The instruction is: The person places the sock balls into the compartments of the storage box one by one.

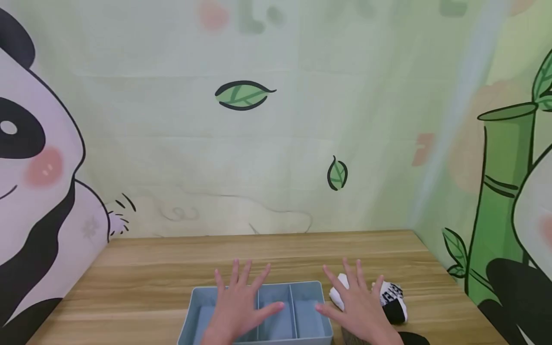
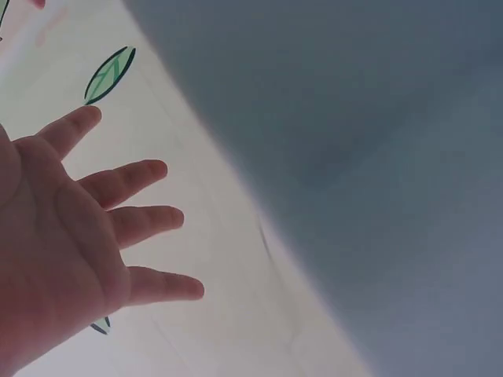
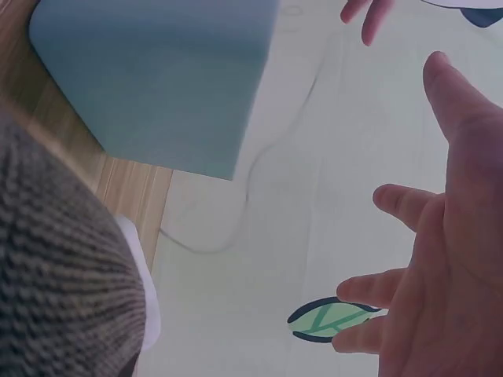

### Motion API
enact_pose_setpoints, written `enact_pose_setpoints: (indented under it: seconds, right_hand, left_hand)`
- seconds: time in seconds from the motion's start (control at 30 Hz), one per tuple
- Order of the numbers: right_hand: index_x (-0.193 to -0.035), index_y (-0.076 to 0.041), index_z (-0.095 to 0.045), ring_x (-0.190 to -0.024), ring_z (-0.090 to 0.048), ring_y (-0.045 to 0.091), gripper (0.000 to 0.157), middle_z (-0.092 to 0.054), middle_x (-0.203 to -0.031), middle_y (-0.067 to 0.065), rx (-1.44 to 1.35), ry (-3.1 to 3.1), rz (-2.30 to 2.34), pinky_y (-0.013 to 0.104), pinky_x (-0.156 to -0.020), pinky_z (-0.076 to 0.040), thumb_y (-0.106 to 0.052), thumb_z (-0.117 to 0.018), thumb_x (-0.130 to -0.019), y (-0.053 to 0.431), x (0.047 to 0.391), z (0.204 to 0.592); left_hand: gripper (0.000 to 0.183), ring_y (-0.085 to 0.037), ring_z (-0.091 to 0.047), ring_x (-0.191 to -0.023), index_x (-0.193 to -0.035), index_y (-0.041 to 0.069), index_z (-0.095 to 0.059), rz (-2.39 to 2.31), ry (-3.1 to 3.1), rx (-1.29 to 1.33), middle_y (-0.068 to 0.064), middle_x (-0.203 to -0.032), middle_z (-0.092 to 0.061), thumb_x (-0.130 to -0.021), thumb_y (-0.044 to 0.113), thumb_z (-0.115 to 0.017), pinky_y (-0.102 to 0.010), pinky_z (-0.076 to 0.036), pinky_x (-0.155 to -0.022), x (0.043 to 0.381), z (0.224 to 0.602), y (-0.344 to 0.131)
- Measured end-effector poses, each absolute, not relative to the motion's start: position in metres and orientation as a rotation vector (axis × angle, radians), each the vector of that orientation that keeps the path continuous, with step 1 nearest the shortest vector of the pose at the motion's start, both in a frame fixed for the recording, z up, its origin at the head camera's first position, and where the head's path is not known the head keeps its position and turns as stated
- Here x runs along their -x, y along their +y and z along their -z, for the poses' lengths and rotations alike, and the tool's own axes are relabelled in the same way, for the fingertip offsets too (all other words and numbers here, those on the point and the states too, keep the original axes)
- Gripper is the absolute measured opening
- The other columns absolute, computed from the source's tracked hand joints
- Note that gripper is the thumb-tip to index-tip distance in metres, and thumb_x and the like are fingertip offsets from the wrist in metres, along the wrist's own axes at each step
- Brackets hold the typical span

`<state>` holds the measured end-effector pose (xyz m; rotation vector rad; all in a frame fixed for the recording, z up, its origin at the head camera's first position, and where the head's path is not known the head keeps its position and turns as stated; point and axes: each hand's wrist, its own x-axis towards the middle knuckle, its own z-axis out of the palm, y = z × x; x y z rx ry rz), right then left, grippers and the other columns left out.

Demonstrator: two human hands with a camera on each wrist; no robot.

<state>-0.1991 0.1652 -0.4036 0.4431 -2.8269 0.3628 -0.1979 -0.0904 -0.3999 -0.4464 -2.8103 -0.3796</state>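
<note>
My left hand (image 1: pixel 236 306) is held palm-down with its fingers spread, over the left part of a blue-grey divided tray (image 1: pixel 276 311). Nothing is in its grasp; in the left wrist view the same hand (image 2: pixel 71 228) appears beside the tray's side wall (image 2: pixel 354 157). Likewise spread, my right hand (image 1: pixel 360 306) is above the tray's right edge and holds nothing. Partly hidden behind it are a white cloth item (image 1: pixel 336 297) and a black-and-white patterned sock (image 1: pixel 394 309). A grey-brown ribbed knit item (image 3: pixel 63 259) looms close in the right wrist view.
The tray stands on a wood-grain table (image 1: pixel 142 282), its compartments split by thin dividers (image 1: pixel 294 311). Near the bottom edge, a black item (image 1: pixel 414 338) shows beside my right wrist. Behind the table hangs a pale green backdrop (image 1: pixel 172 143) with printed pandas, leaves and bamboo.
</note>
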Motion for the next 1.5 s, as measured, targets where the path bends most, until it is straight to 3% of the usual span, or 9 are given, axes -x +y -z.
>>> enact_pose_setpoints:
  seconds: [0.33,0.63,0.9,1.1,1.33,1.5]
  right_hand:
    - [-0.137,-0.02,-0.039,-0.129,-0.012,0.042,0.077,-0.03,-0.138,0.021,-0.448,-2.763,-0.499,0.071,-0.085,-0.007,-0.066,-0.05,-0.076,0.167,0.197,0.403]
    - [-0.136,-0.015,-0.041,-0.128,-0.014,0.041,0.069,-0.031,-0.138,0.018,-0.523,-2.747,-0.742,0.068,-0.088,-0.009,-0.054,-0.055,-0.081,0.17,0.192,0.405]
    - [-0.132,-0.015,-0.046,-0.128,-0.017,0.04,0.058,-0.033,-0.137,0.015,-0.616,-2.656,-0.797,0.067,-0.088,-0.013,-0.044,-0.057,-0.084,0.171,0.189,0.408]
    - [-0.129,-0.015,-0.05,-0.127,-0.019,0.04,0.054,-0.035,-0.136,0.013,-0.683,-2.616,-0.771,0.066,-0.089,-0.012,-0.036,-0.064,-0.081,0.174,0.188,0.412]
    - [-0.129,-0.02,-0.051,-0.127,-0.021,0.037,0.056,-0.035,-0.138,0.01,-0.708,-2.629,-0.662,0.065,-0.09,-0.014,-0.047,-0.06,-0.08,0.175,0.185,0.415]
    - [-0.129,-0.02,-0.05,-0.127,-0.022,0.038,0.056,-0.035,-0.137,0.012,-0.731,-2.614,-0.644,0.064,-0.09,-0.016,-0.046,-0.06,-0.08,0.176,0.184,0.417]
  left_hand:
    - [0.078,-0.038,-0.018,-0.128,-0.135,0.022,-0.041,0.386,-2.715,0.546,-0.017,-0.137,-0.033,-0.077,0.073,-0.035,-0.064,-0.012,-0.093,0.192,0.399,-0.097]
    - [0.07,-0.037,-0.018,-0.129,-0.134,0.02,-0.044,0.405,-2.685,0.566,-0.015,-0.137,-0.033,-0.079,0.065,-0.047,-0.063,-0.013,-0.093,0.185,0.405,-0.106]
    - [0.073,-0.036,-0.022,-0.128,-0.132,0.019,-0.046,0.461,-2.745,0.565,-0.015,-0.135,-0.036,-0.079,0.069,-0.037,-0.063,-0.018,-0.092,0.182,0.402,-0.114]
    - [0.072,-0.037,-0.026,-0.126,-0.132,0.018,-0.046,0.448,-2.777,0.54,-0.016,-0.133,-0.038,-0.08,0.068,-0.039,-0.061,-0.018,-0.093,0.177,0.404,-0.123]
    - [0.07,-0.037,-0.028,-0.125,-0.129,0.014,-0.049,0.477,-2.816,0.523,-0.016,-0.133,-0.038,-0.08,0.064,-0.045,-0.063,-0.021,-0.089,0.172,0.406,-0.133]
    - [0.07,-0.037,-0.031,-0.122,-0.127,0.012,-0.051,0.438,-2.795,0.503,-0.015,-0.131,-0.041,-0.08,0.064,-0.047,-0.063,-0.021,-0.089,0.168,0.409,-0.139]
